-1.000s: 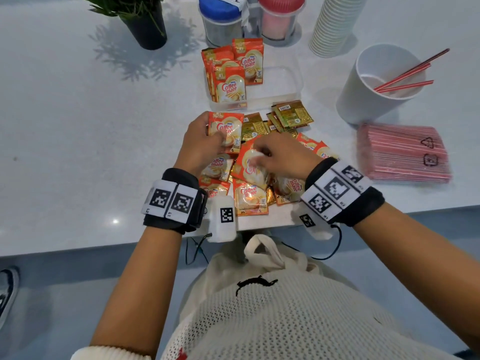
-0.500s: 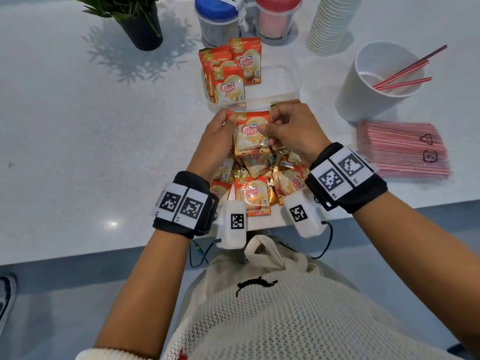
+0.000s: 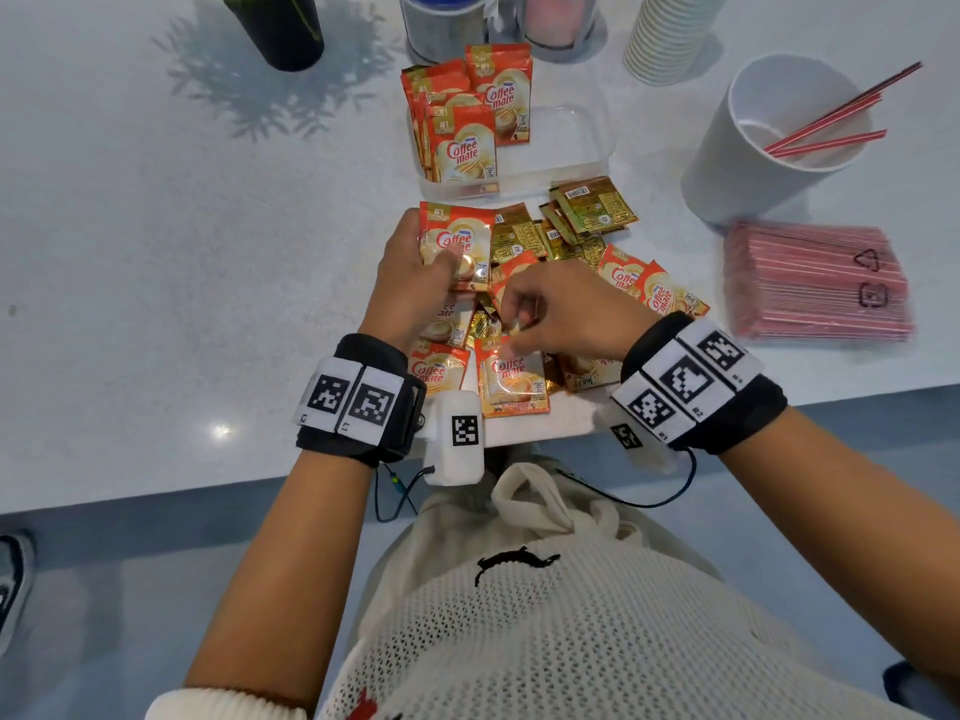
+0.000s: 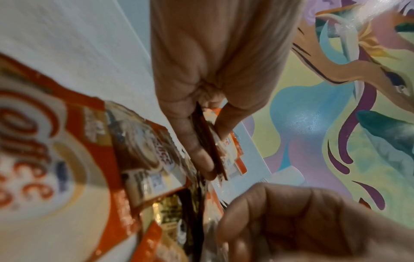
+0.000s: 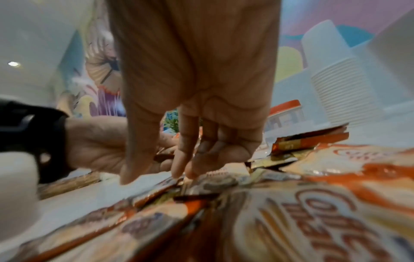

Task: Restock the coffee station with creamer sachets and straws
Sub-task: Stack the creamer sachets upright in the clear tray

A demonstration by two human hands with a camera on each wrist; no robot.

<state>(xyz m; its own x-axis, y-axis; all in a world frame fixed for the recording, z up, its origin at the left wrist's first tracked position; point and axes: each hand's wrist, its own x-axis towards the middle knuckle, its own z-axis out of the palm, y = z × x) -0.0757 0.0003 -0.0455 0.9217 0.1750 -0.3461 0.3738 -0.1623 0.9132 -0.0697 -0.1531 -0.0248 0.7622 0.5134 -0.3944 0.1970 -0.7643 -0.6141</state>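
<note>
On the white table (image 3: 156, 252), the left hand (image 3: 410, 283) grips a small stack of orange-and-cream Coffee mate creamer sachets (image 3: 457, 244), thumb over the front and fingers behind; the left wrist view shows the stack (image 4: 220, 152) edge-on, pinched between thumb and fingers. The right hand (image 3: 566, 309) hovers low over the loose pile of sachets (image 3: 514, 379) near the table's near edge, its fingers curled downward with the tips at the packets; the right wrist view shows the fingertips (image 5: 179, 170) touching or nearly touching a sachet, and whether they grip one cannot be told. Just beyond the pile stands a clear rectangular plastic container (image 3: 566, 148) with more orange sachets standing upright (image 3: 462, 127) at its left end. To the right, a white paper cup (image 3: 748, 163) holds a few red-striped straws (image 3: 831, 127), and a flat wrapped pack of pink straws (image 3: 815, 283) lies near it. At the far side are a stack of white cups (image 3: 665, 39), two lidded jars (image 3: 447, 23) and a dark plant pot (image 3: 280, 28).
</note>
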